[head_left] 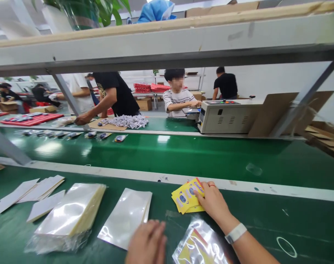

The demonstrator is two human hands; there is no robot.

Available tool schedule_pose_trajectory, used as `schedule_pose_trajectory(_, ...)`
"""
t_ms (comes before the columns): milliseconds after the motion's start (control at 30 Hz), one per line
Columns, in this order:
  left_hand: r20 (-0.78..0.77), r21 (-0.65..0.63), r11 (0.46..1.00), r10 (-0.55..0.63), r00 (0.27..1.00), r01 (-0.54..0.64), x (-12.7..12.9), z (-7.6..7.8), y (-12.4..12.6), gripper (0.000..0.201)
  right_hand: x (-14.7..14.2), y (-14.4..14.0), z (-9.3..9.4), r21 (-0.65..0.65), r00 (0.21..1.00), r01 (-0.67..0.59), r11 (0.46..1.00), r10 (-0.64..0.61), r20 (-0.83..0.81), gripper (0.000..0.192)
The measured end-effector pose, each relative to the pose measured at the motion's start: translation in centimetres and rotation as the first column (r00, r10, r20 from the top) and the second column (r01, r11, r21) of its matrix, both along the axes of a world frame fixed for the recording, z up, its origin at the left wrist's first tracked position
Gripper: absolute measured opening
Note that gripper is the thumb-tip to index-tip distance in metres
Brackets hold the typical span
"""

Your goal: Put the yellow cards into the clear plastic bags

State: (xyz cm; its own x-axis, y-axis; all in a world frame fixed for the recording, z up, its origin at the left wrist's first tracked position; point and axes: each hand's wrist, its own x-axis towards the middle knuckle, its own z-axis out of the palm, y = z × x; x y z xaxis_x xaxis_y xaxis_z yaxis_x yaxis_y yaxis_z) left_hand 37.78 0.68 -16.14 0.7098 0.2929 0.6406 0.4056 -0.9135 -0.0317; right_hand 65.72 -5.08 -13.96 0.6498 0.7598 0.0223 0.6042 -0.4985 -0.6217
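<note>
My right hand [215,201] is closed on a small fanned stack of yellow printed cards [184,198], thumb on top, at the back edge of the green work surface. Somewhat blurred, my left hand [147,240] has its fingers stretched out beside a stack of glossy clear sheets [127,216]; whether it touches them I cannot tell. Between my forearms lies a clear plastic bag [201,244] with yellow and red print showing through. Further left is a thicker bundle of glossy sheets [70,209], partly in crinkled film.
White cards [46,189] lie at the left. Beyond a pale rail, a green conveyor belt [167,154] carries several small bagged items [101,135]. Across it stand a beige machine [224,115], a pile of white straps [129,121] and several co-workers. A shelf [167,40] spans overhead.
</note>
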Motion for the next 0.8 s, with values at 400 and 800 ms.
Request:
schedule_pose_trajectory(400,-0.321,-0.618,0.470,0.581,0.748,-0.630,-4.2,7.5,9.0,0.035,1.0,-2.5,-1.9,0.300,0.905,0.001,0.954,0.127,-0.407,0.026)
schedule_pose_trajectory(800,-0.209,-0.654,0.687,0.239,0.948,-0.317,-5.6,8.9,9.0,0.037,0.6,-4.1,-1.5,0.468,0.789,0.139,0.873,0.188,-0.585,0.053)
